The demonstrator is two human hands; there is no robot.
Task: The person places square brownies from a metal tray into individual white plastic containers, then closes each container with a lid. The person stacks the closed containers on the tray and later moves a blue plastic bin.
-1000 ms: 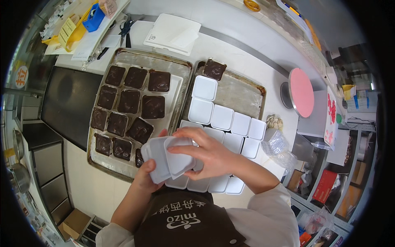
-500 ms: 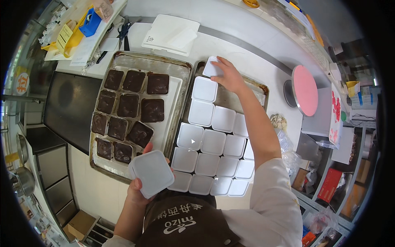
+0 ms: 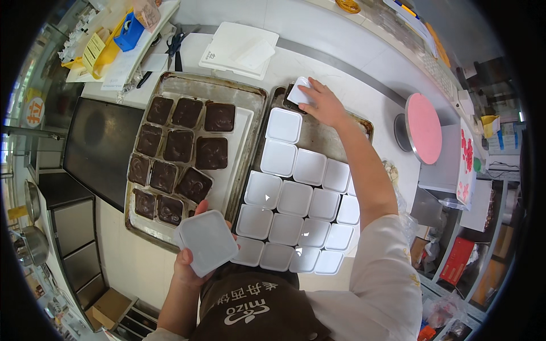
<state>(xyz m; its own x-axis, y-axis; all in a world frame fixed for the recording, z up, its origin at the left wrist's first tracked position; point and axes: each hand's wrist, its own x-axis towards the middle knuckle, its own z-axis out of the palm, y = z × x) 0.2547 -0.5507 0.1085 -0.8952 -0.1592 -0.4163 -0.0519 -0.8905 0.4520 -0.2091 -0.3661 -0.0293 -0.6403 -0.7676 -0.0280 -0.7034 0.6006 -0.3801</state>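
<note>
At the lower middle my left hand [image 3: 186, 264] is closed round a whitish square plastic lid [image 3: 206, 243], held flat above the counter's front edge; whether several are stacked there I cannot tell. My right hand [image 3: 325, 106] reaches to the far end of the right baking tray [image 3: 318, 132], fingers bent over another white square lid [image 3: 300, 91]. Something dark shows beside and below that lid. Rows of white-lidded square boxes [image 3: 294, 198] fill the near part of this tray. In the left tray [image 3: 185, 85] stand open clear boxes with glossy chocolate tops [image 3: 178, 145].
A white board [image 3: 238, 46] lies at the back of the counter. To the right stands a turntable with a pink disc [image 3: 424, 128]. A black flat panel [image 3: 101, 150] lies left of the trays. A blue tape dispenser [image 3: 129, 31] sits at the upper left.
My right hand and the lid under it have shifted slightly right, baring a dark patch at the lid's left. My left hand has hardly moved and keeps its lid.
</note>
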